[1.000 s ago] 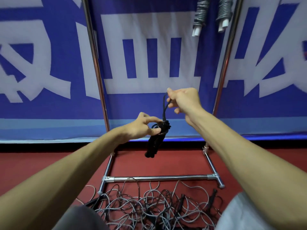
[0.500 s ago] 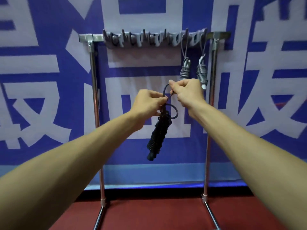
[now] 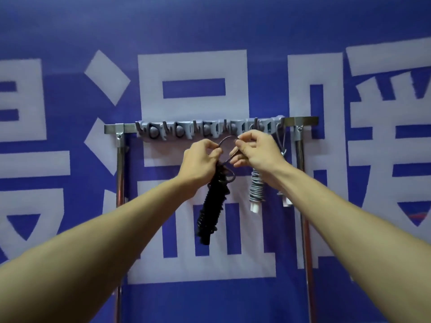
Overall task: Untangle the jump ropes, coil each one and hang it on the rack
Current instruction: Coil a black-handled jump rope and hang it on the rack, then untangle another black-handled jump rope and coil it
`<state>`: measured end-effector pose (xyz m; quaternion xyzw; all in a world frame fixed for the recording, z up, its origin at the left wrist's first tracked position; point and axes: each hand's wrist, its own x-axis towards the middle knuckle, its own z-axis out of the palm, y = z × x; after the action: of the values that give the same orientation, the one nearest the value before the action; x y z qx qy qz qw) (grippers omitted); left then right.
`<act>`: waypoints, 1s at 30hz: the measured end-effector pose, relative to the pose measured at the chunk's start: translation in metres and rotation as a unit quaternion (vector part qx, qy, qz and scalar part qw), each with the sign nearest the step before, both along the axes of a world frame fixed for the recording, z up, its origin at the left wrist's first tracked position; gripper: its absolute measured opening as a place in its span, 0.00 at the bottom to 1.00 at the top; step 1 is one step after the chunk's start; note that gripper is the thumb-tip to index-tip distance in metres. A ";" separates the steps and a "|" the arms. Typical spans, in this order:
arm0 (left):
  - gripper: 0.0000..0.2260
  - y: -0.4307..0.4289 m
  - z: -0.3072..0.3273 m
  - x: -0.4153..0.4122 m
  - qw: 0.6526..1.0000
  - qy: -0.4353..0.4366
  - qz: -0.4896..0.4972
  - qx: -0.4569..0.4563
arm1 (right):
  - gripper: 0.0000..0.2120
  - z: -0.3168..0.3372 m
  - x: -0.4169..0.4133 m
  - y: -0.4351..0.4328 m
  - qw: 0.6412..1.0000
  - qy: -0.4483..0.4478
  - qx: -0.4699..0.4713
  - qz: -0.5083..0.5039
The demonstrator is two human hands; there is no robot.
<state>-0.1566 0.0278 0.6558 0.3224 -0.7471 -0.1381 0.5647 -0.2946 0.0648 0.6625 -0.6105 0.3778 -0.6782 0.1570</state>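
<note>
A grey coiled rope [image 3: 256, 190] and a second one beside it, mostly hidden by the right forearm, already hang at the right end of the rack [image 3: 305, 121], so that part looks done. The black jump rope [image 3: 211, 213] is coiled and hangs in the centre of the frame, not yet on a hook. The grip of the left hand [image 3: 200, 159] pinches its loop [image 3: 227, 139] at the neck of the bundle, and the grip of the right hand [image 3: 258, 152] pinches the other side, just below the hook strip [image 3: 182, 131]. I judge that only lifting the loop over a free hook is left for this rope; other ropes are not in view.
</note>
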 end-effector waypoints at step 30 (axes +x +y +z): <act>0.08 -0.087 0.043 -0.032 0.984 0.043 -0.115 0.127 | 0.11 0.051 -0.007 -0.081 0.959 0.069 0.040 -0.271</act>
<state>-0.1890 -0.0589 0.6989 0.2968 -0.7306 -0.3097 0.5312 -0.3017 -0.0164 0.7136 -0.5239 0.5656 -0.6359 -0.0353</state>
